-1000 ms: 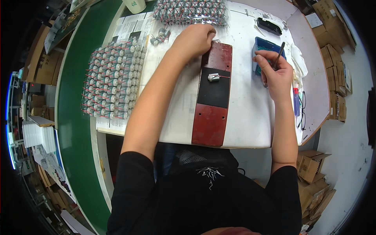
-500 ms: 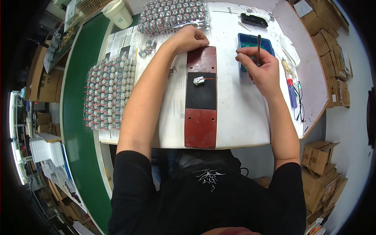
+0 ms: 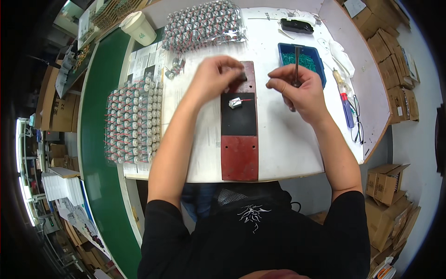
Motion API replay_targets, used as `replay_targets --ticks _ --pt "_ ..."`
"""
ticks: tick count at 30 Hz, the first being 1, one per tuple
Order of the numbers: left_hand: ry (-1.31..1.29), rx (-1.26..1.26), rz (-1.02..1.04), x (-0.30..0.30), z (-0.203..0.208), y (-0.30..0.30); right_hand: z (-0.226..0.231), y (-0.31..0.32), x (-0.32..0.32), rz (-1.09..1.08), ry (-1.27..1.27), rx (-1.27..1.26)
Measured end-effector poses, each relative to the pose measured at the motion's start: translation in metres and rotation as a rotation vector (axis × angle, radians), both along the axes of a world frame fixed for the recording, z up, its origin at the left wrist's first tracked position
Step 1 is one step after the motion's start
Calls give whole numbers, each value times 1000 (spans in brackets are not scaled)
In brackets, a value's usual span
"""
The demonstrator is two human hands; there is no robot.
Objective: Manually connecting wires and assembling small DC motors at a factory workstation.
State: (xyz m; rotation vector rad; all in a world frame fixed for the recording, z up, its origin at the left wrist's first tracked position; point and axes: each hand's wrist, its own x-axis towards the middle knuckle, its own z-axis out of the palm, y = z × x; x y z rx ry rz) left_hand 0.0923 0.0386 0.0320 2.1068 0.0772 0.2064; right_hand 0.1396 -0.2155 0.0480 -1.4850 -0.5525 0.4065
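Note:
A small silver motor (image 3: pixel 235 102) with a red wire lies on the black pad (image 3: pixel 239 123) of a long dark-red board (image 3: pixel 239 158). My left hand (image 3: pixel 211 80), smeared by motion, is over the board's far part, beyond the motor. Its thumb and fingers are pinched together, with something small and dark at their tips that I cannot make out. To the right of the board, my right hand (image 3: pixel 299 93) is closed on a slim metal tool (image 3: pixel 296 63) that points up and away from me. The tool's kind is unclear, and its lower end is hidden in the hand.
Trays of wired motors stand at the left (image 3: pixel 132 121) and at the back (image 3: pixel 202 25). Loose motors (image 3: pixel 175 67) lie between them. A blue bin (image 3: pixel 320 63) holds small green pieces. Rightward are a screwdriver (image 3: pixel 346 109) and glasses (image 3: pixel 357 125). A lidded cup (image 3: pixel 139 30) stands far left.
My left hand has come back toward me from the board's far end, and a dark bit now shows at its fingertips. My right hand, still on the tool, has shifted slightly left. The motor stays put.

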Motion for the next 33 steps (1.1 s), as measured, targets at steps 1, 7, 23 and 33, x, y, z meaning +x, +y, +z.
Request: replay_targets --ticks 1,7,23,33 --pt "86 13 -31 -7 -2 -3 0 1 -2 35 49 2" --pt "-452 457 7 -42 7 -17 4 6 -15 114 247 24" --pt "-413 -54 -3 -95 12 -41 -8 29 -51 157 23 120" --pt "-415 5 -9 -88 6 -34 -9 26 -46 75 151 143"
